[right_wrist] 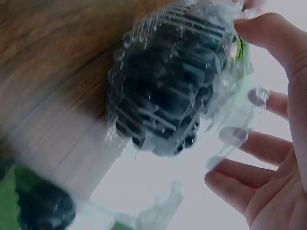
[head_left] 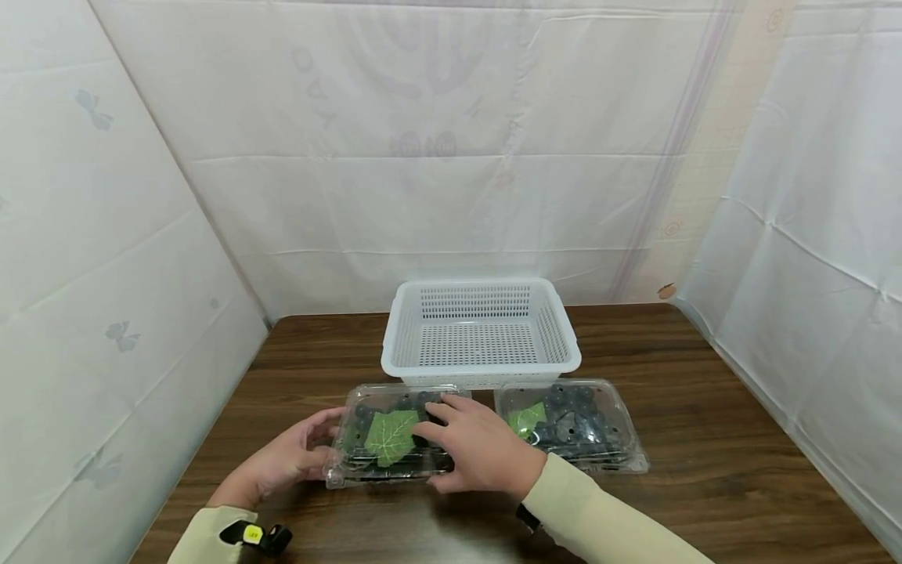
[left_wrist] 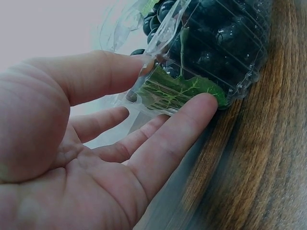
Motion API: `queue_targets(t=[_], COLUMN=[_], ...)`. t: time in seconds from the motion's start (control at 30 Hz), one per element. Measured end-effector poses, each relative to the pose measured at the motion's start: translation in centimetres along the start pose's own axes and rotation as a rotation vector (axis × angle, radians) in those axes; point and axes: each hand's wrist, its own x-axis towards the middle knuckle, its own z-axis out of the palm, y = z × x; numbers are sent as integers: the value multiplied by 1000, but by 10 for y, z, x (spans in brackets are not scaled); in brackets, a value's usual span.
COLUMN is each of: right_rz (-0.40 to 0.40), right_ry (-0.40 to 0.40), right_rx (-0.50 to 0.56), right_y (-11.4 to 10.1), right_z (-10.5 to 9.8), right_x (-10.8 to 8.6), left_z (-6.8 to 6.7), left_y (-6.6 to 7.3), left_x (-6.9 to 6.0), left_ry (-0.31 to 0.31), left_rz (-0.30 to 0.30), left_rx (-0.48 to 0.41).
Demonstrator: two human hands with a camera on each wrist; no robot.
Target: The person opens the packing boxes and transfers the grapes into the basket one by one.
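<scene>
Two clear plastic boxes of dark grapes lie side by side on the table. The left hand (head_left: 289, 458) holds the left end of the left box (head_left: 390, 435); in the left wrist view that hand (left_wrist: 120, 139) has its thumb on the lid edge and a finger against the side beside a green leaf (left_wrist: 180, 91). Over the right part of the same box spreads the right hand (head_left: 479, 446), fingers on the lid. In the right wrist view its fingertips (right_wrist: 235, 136) touch the clear plastic of the grape box (right_wrist: 163, 86).
A white perforated basket (head_left: 482, 370) stands behind the boxes on the brown wooden table (head_left: 726, 439). Near the right forearm lies the second grape box (head_left: 574, 423). Pale patterned sheets (head_left: 451, 196) hang behind and at both sides.
</scene>
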Motion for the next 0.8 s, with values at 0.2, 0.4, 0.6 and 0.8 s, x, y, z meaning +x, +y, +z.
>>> queue_targets(t=[0.2,0.4,0.6,0.8], right_rz=[-27,-37,-6,-29], right_ry=[-77,-126,-126,-113], right_rx=[14,21,29,-26], right_y=[8,12,13,11], right_z=[-6,-11,-11,-10], right_x=[-2,-2,-4,-5], left_z=[-2,-1,0,1], left_y=[1,1,0,0], left_x=[0,0,1,0], left_ry=[12,3,10,9], left_rz=[-23,-16,-20,-6], left_rx=[14,5,-16,-8])
